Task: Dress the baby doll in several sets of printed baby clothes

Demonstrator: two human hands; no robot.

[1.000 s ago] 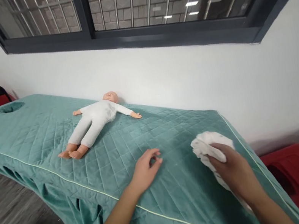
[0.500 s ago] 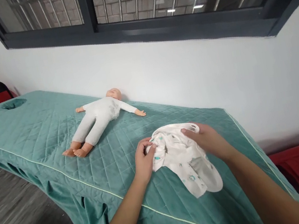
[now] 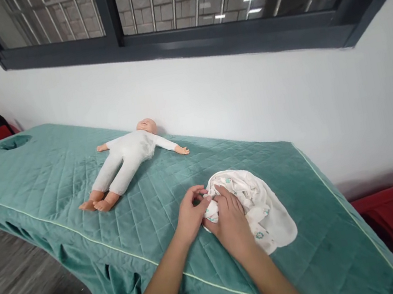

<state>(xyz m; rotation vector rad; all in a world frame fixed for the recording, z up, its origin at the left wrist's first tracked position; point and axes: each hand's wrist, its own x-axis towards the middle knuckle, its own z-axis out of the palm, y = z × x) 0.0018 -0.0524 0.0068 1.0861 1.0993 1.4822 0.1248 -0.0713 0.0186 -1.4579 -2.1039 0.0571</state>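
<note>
In the head view, a soft white cloth piece with a small green print [image 3: 260, 194] lies in a loose heap on the near right part of a padded bed with a green quilted cover [image 3: 321, 231]. The person's left hand [image 3: 189, 216] is at the heap's left edge, its grip narrow, thumb and fingers curved close together; whether they pinch any fabric cannot be told. The right hand [image 3: 232, 219] reaches over the same edge, its grip holding a printed fold between thumb and fingers.

As for progress, the cloth piece appears to be at an early stage of handling: it is out on the bed and both hands are at it, but it is neither spread flat nor neatly folded. Its folds overlap, and its right end lies loose, clear of the fingers. A baby doll with a white cloth body [image 3: 127, 151] lies on its back farther off to the left, arms out, well apart from the cloth piece and untouched by either hand.
</note>
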